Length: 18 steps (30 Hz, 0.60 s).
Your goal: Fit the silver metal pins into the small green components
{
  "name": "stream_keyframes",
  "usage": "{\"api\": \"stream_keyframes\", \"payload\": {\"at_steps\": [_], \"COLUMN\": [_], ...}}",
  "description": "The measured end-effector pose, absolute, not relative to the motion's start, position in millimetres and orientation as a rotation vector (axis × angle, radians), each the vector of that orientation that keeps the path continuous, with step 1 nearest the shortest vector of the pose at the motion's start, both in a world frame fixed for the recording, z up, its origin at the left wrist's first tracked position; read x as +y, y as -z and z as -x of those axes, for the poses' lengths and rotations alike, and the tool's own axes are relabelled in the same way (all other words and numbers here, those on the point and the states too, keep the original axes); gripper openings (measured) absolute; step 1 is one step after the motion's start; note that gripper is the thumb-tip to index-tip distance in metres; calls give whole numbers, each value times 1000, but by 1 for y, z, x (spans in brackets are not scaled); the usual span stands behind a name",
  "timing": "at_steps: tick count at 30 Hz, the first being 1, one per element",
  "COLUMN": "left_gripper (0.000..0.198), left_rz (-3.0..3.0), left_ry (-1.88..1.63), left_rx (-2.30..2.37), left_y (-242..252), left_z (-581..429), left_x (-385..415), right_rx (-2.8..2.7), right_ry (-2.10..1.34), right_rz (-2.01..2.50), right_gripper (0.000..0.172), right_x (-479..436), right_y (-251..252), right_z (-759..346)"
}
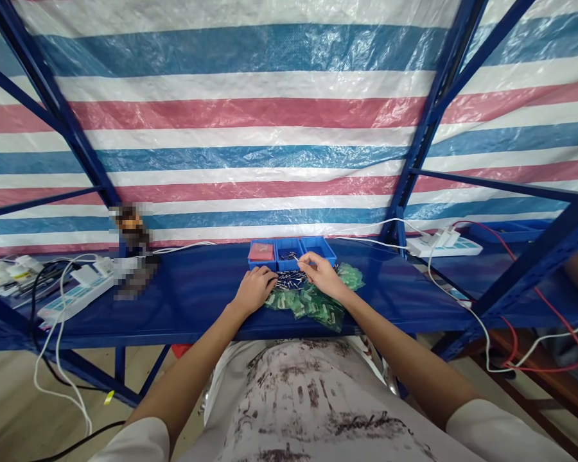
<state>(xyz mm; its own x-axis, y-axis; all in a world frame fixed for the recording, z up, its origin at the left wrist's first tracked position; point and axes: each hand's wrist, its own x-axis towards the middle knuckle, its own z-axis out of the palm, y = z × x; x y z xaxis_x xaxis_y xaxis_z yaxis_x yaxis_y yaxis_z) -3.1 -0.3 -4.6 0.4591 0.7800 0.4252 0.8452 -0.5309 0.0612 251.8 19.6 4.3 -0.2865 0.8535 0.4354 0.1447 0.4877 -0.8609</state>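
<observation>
- Blue surface (197,295) was obs. across the width of the frame, w/ striped sheeting (250,115) hung behind it.
- Pile of slim metal pcs. (290,280) was found on the surface, directly in front of the row of blue trays (288,264) and between the two hands; further pcs. were noted inside the mid. tray.
- L hand (254,290) was placed palm down at the pile's left side. Its fingers were loosely bent, w/ tips at the pile edge; whether anything was gripped could not be determined, as the undersides were hidden.
- R hand (322,274) was held above the pile's right side, just in front of the trays. Its fingers were drawn tog. at the tips, w/ one slim shiny pc. (296,258) apparently pinched there; exact type too small to be identified.
- Green packets (318,305) were heaped on the near side of the pile, partly under R wrist, w/ some spread to its right.
- Red block (261,251) was noted in the left tray.
- White power strips (444,246) were located at both ends, w/ white cables (60,353) attached, well apart from the hands.
</observation>
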Motion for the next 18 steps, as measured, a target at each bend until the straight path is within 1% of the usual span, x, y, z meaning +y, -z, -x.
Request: {"api": "stream_keyframes", "payload": {"at_steps": [9, 18], "left_gripper": [29, 27], "left_rz": [2548, 2546], "left_ry": [608, 601], "left_rx": [-1421, -1428], "left_y": [2, 1], "left_z": [3, 2], "left_x": [-2, -3], "right_rx": [-1754, -1785], "right_ry": [-775, -774], "right_rz": [902, 915], "right_gripper": [33, 32], "right_x": [18, 14], "right_y": [-7, -9], "right_z": [-252, -251]}}
